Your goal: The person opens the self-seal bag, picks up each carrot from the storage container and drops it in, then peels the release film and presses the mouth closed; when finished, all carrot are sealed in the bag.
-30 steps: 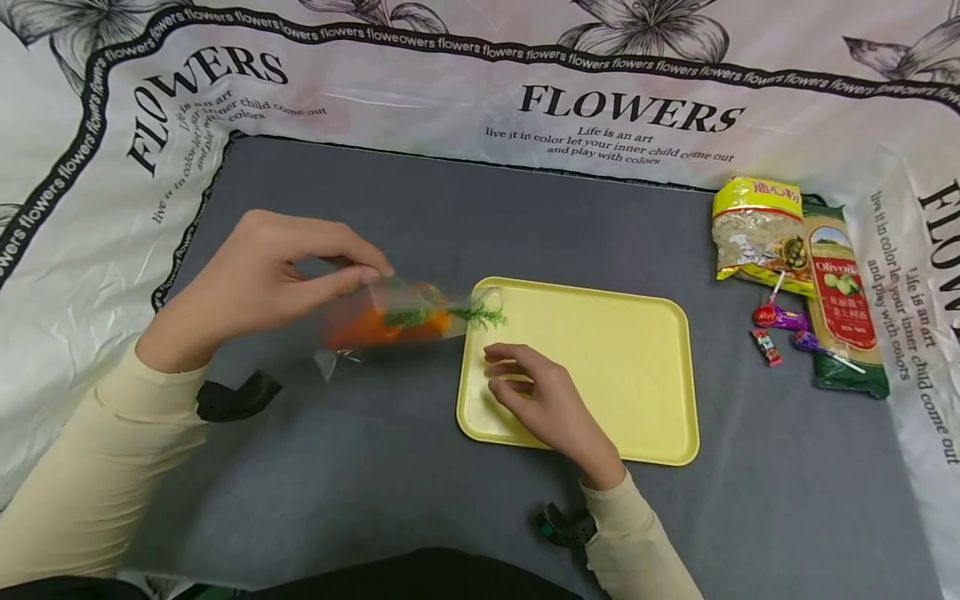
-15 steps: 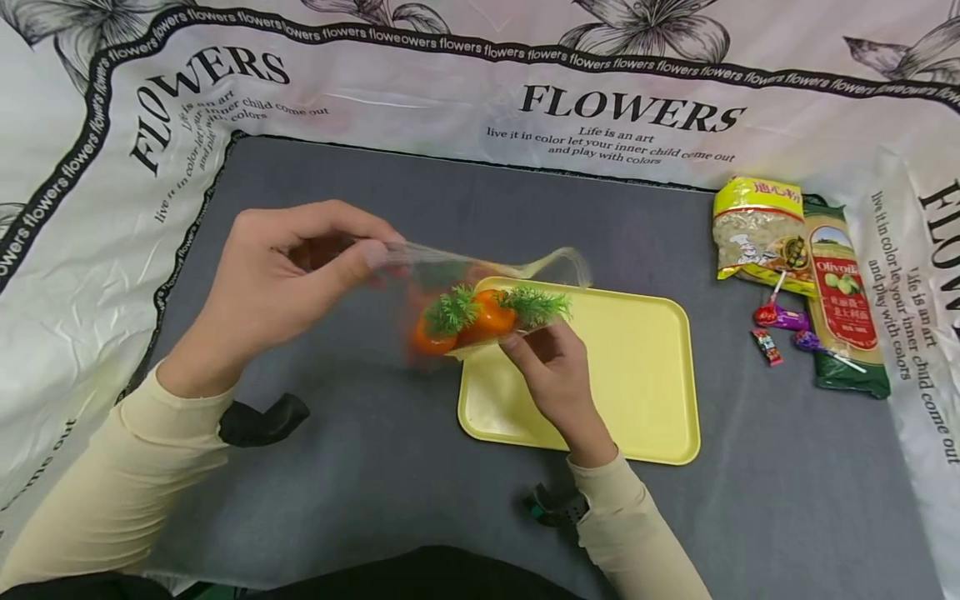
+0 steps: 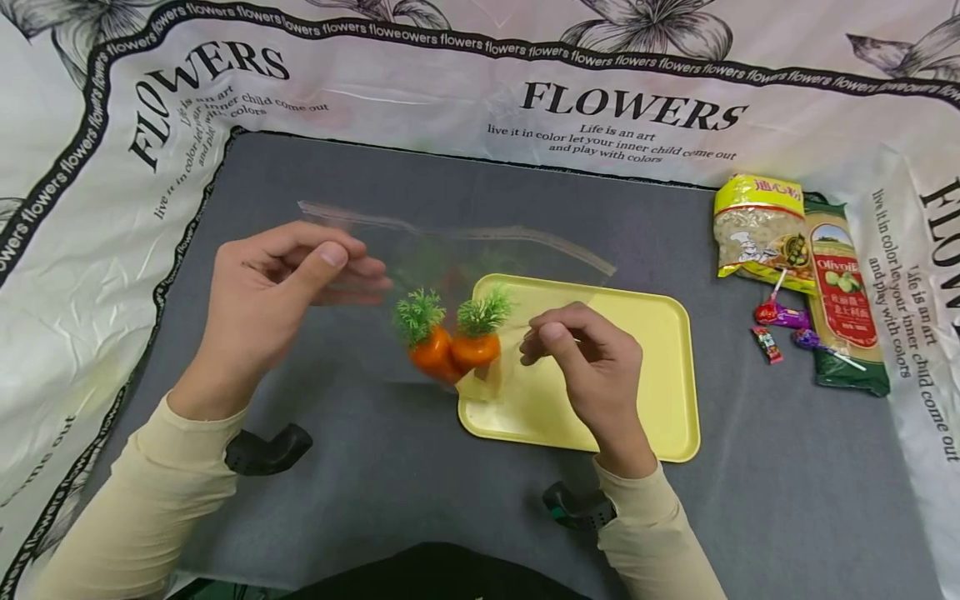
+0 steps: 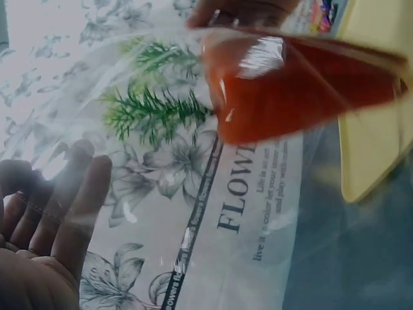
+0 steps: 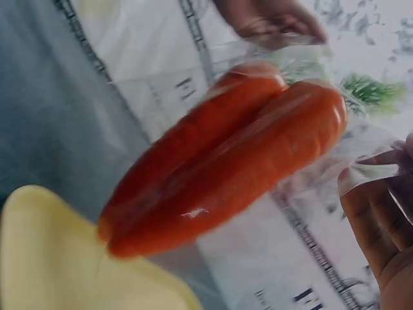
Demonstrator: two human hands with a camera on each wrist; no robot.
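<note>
Between both hands, above the table, hangs a clear zip-top plastic bag point(image 3: 517, 236) with two orange carrots point(image 3: 474, 352) inside. Their green leafy tops point up toward the bag's zip edge in the head view. My left hand point(image 3: 262, 304) pinches the bag's left side between thumb and fingers. On the opposite side, my right hand point(image 3: 596, 358) pinches the film near the bag's right edge. In the right wrist view the carrots point(image 5: 239, 161) lie side by side, tips down toward the tray. The bag's lower corner overlaps the yellow tray's left side.
A yellow tray point(image 3: 667, 400) lies on the grey table under my right hand. At the right are a yellow-topped food bag point(image 3: 759, 225), a long green-and-red pack point(image 3: 842, 300) and several wrapped candies, including a red lollipop point(image 3: 765, 314). A flower-print sheet point(image 3: 420, 92) surrounds the grey surface.
The bag of carrots has turned from lying sideways to hanging with leaves up, stretched out flat. My right hand has reached the bag, then moved right; the left hand has shifted its hold.
</note>
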